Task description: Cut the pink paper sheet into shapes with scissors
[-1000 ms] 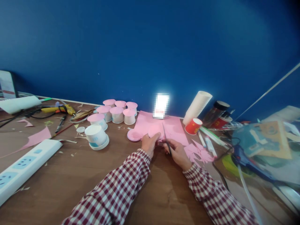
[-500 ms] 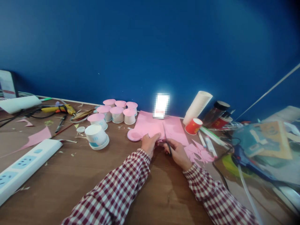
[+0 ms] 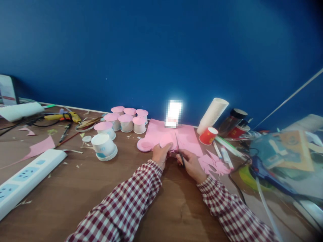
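Note:
My left hand (image 3: 161, 155) is closed on a piece of pink paper (image 3: 167, 140), thumb on top. In my right hand (image 3: 193, 164) is a pair of scissors (image 3: 180, 155), its dark blades pointing away from me at the paper's right edge. Beneath lies a larger pink sheet (image 3: 190, 139). Pink paper rounds (image 3: 144, 145) are piled at its left front corner. Pink offcuts (image 3: 214, 164) lie right of my right hand.
Several paper cups with pink tops (image 3: 125, 123) stand left, behind a white cup (image 3: 104, 146). A power strip (image 3: 27, 178) lies front left. On the right are a leaning cup stack (image 3: 213, 114), a red cup (image 3: 208, 135), markers (image 3: 227, 158) and a blue glue gun (image 3: 267, 176).
The pink paper in my left hand has turned or shifted slightly, and its rounded outline shows more clearly. Both hands stay in nearly the same place.

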`<state>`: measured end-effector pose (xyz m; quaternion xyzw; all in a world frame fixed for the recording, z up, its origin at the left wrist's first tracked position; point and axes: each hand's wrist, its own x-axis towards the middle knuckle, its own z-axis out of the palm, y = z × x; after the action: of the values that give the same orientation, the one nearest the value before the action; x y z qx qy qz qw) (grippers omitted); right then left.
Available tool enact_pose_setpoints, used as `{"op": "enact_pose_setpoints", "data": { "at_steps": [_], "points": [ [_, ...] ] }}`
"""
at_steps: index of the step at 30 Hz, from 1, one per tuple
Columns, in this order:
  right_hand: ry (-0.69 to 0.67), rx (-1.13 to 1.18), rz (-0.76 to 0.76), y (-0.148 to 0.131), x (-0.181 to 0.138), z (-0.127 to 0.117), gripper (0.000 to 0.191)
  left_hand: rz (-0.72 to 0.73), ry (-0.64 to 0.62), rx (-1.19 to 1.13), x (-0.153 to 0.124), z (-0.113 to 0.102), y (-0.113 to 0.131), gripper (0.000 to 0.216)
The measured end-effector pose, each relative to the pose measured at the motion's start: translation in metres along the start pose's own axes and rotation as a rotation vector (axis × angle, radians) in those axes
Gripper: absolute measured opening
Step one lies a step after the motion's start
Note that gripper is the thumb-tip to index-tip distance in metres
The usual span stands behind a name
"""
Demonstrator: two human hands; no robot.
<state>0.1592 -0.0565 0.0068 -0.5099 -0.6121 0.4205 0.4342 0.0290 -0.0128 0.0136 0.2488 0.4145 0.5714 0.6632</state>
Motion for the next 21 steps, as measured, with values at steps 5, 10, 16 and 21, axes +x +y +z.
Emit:
{"op": "enact_pose_setpoints", "data": {
  "at_steps": [5, 10, 16, 21],
  "points": [
    [0.001, -0.014, -0.01, 0.0009, 0.0002, -0.0005, 0.036, 0.002, 0.013, 0.006, -0.0002, 0.0003, 0.0003, 0.028],
    [0.003, -0.005, -0.003, 0.001, 0.001, -0.0007, 0.036, 0.007, 0.005, -0.006, -0.0006, 0.0005, 0.0005, 0.028],
    [0.001, -0.008, -0.007, 0.0002, 0.001, -0.0002, 0.036, 0.009, 0.014, 0.002, 0.0002, 0.0006, 0.0, 0.026],
    [0.001, -0.011, -0.006, 0.0002, 0.0012, 0.0, 0.036, 0.032, 0.007, 0.028, 0.0012, -0.0005, -0.0017, 0.025]
  ]
}}
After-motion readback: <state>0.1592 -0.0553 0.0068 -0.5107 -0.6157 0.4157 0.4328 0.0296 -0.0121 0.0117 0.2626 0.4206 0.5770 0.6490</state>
